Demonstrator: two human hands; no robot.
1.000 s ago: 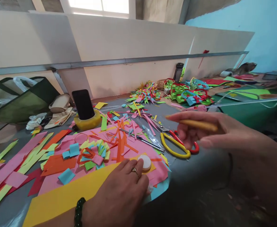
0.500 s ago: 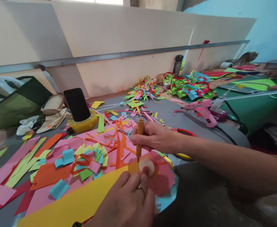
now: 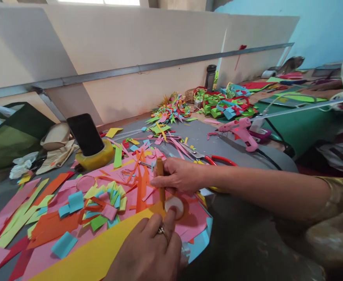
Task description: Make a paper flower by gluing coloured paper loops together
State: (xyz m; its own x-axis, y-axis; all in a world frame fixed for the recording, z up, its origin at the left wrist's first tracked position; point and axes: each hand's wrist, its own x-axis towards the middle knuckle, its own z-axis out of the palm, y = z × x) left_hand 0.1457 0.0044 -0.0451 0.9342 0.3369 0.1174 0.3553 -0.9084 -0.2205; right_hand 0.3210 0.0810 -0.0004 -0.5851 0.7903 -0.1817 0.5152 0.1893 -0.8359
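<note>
My right hand (image 3: 181,175) grips a mustard-coloured marker (image 3: 160,173), held nearly upright with its tip down at the edge of a small round white disc (image 3: 172,203). The disc lies flat on the end of a long yellow paper strip (image 3: 101,249). A finger of my left hand (image 3: 148,249), which wears a ring, presses on the disc; its other fingers are curled over the strip. Beneath lie a pink paper sheet (image 3: 199,228) and some light blue paper (image 3: 202,244). Left of the marker sits a heap of small folded paper pieces (image 3: 109,208).
Red-handled scissors (image 3: 203,156) lie beyond my right forearm. A pink glue gun (image 3: 242,130) with a cord stands farther right. A phone (image 3: 85,132) leans in a yellow tape roll (image 3: 97,158). Paper garlands (image 3: 227,105) lie at the back. Another person's hand (image 3: 326,88) shows at far right.
The view has shifted a little to the right, so things appear farther left and more of the scissors shows. Both hands keep their hold, with the marker still at the disc's edge.
</note>
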